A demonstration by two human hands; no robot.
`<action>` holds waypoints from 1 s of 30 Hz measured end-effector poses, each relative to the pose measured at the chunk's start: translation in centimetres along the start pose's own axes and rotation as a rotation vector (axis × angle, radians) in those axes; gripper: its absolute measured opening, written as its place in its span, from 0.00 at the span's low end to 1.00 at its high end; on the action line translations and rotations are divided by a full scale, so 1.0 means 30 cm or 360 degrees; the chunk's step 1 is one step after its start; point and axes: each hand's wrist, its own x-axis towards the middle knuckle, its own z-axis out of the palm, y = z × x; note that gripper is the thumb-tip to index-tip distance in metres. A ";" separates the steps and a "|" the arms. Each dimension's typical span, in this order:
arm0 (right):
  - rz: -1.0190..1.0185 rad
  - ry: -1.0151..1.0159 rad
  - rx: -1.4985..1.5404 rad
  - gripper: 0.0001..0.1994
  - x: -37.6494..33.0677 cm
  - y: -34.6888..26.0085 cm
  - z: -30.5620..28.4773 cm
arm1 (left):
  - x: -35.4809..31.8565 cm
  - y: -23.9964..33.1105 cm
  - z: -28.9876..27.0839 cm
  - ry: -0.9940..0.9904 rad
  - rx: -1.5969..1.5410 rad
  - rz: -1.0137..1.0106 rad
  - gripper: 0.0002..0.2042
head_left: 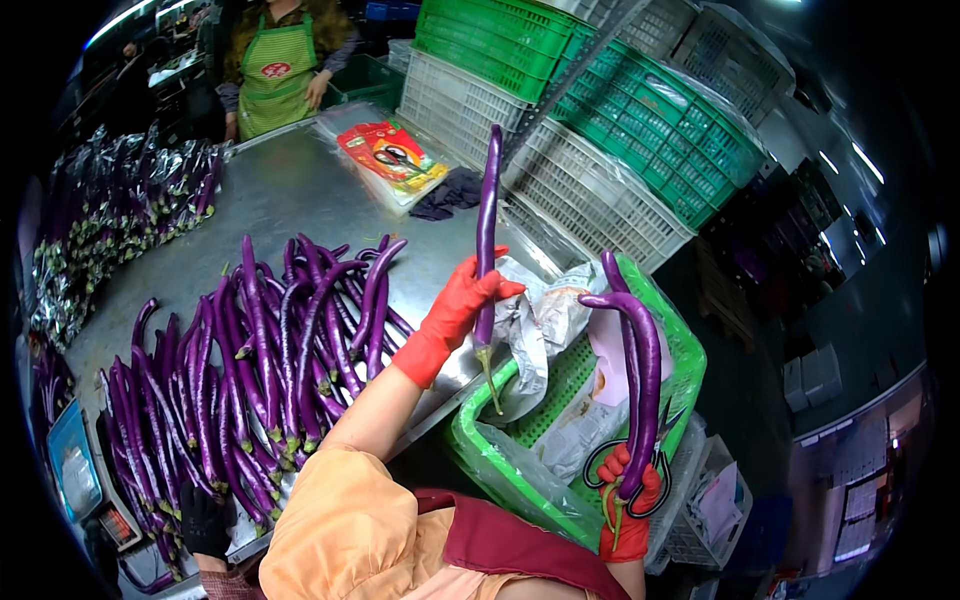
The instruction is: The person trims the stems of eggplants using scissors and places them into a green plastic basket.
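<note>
My left hand (pixel 455 315), in a red rubber glove, grips a long purple eggplant (pixel 487 215) near its stem end. The eggplant stands nearly upright, its green stem hanging down. Lower right, my right hand (pixel 632 520), also red-gloved, is closed round the stem ends of two long eggplants (pixel 648 400), one curved over at the top. Black-handled scissors (pixel 591 466) are in that same hand, their blades partly hidden behind the eggplants. Between my hands is a green plastic crate (pixel 690 355) with crumpled paper (pixel 545 320) and clear film in it.
A large pile of eggplants (pixel 260 350) covers the metal table (pixel 285 190). Wrapped eggplants (pixel 120 210) lie far left. Red-yellow bags (pixel 385 150) and a dark cloth (pixel 448 195) lie at the back. Stacked crates (pixel 650 140) stand behind. A co-worker's black-gloved hand (pixel 203 520) is lower left; a person in a green apron (pixel 277 85) stands opposite.
</note>
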 end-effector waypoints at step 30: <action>0.0442 -0.0306 0.1083 0.35 0.177 0.079 0.126 | -0.191 -0.176 0.182 -0.0014 -0.0716 -0.0658 0.15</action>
